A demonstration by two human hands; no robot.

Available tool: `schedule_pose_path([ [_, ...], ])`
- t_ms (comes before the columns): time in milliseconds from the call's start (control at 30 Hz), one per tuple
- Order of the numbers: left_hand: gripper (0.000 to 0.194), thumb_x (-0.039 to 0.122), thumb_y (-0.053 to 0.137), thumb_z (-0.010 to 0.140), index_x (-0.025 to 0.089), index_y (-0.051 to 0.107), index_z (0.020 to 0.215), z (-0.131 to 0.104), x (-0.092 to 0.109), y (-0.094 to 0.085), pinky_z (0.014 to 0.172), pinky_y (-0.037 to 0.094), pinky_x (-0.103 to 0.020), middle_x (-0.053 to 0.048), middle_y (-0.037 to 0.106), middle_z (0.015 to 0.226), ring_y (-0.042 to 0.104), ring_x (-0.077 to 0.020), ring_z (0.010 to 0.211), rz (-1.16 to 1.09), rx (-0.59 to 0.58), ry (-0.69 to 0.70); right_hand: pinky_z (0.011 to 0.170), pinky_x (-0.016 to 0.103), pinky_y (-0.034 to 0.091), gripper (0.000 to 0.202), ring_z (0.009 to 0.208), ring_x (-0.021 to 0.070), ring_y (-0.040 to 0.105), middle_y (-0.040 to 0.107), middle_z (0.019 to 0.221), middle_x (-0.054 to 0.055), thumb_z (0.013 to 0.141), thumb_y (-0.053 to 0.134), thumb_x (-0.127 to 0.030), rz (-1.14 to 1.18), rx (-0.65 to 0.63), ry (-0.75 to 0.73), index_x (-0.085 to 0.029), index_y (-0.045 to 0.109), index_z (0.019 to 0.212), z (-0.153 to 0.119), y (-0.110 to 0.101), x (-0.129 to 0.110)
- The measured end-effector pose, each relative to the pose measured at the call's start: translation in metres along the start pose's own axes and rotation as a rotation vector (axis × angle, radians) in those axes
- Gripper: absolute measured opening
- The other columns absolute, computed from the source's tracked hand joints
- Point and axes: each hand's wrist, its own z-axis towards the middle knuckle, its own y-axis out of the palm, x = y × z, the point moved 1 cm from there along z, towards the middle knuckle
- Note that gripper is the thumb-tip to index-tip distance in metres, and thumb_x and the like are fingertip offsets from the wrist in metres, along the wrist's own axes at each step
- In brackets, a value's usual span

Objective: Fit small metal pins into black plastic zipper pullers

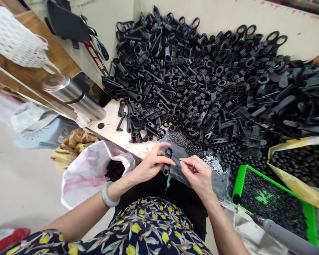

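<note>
Near the front edge of the table, my left hand [154,161] holds a black plastic part [166,169] between thumb and fingers, its ring-shaped end pointing away from me. Just right of it, my right hand [198,172] is closed in a pinch, and what its fingertips hold is too small to make out. Both hands are over a dark grey board [182,166]. Small dark metal pieces [179,138] lie on the board's far side, and silver pins [214,163] are piled right of my right hand.
A large heap of black plastic parts [191,78] fills the table's back. A green tray [238,187] and yellow-edged bag [295,180] sit right. Left are a steel flask [89,104], red-handled scissors [94,55] and a white bag [81,177].
</note>
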Motion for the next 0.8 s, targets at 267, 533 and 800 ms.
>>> schedule_pose_path([
  [267,0.038,0.019,0.06,0.079,0.014,0.08,0.111,0.009,0.01,0.019,0.097,0.053,-0.037,-0.014,0.071,0.13,0.072,-0.0252,0.103,-1.01,0.046,-0.541,0.05,0.024,0.041,0.009,0.053,0.0086,0.049,0.066,0.075,0.0,0.093,0.069,-0.018,0.005,0.095,0.075,-0.02,0.077,0.089,-0.004,-0.002,0.003],
  [533,0.098,0.013,0.085,0.075,0.021,0.036,0.159,0.009,0.027,0.028,0.104,0.05,-0.037,-0.013,0.074,0.122,0.072,-0.0252,0.115,-0.971,0.149,-0.71,0.049,0.023,0.044,0.01,0.056,0.009,0.053,0.068,0.08,0.001,0.093,0.069,-0.016,-0.039,0.092,0.033,-0.021,0.077,0.096,-0.003,-0.013,0.007],
  [800,0.055,0.018,0.078,0.08,0.016,0.065,0.134,0.011,0.041,0.033,0.098,0.052,-0.036,-0.009,0.078,0.109,0.071,-0.0237,0.108,-0.596,0.109,-0.635,0.051,0.02,0.049,0.017,0.057,0.008,0.058,0.073,0.086,0.003,0.091,0.069,-0.009,-0.176,-0.042,-0.218,-0.02,0.074,0.104,0.001,-0.023,0.004],
])
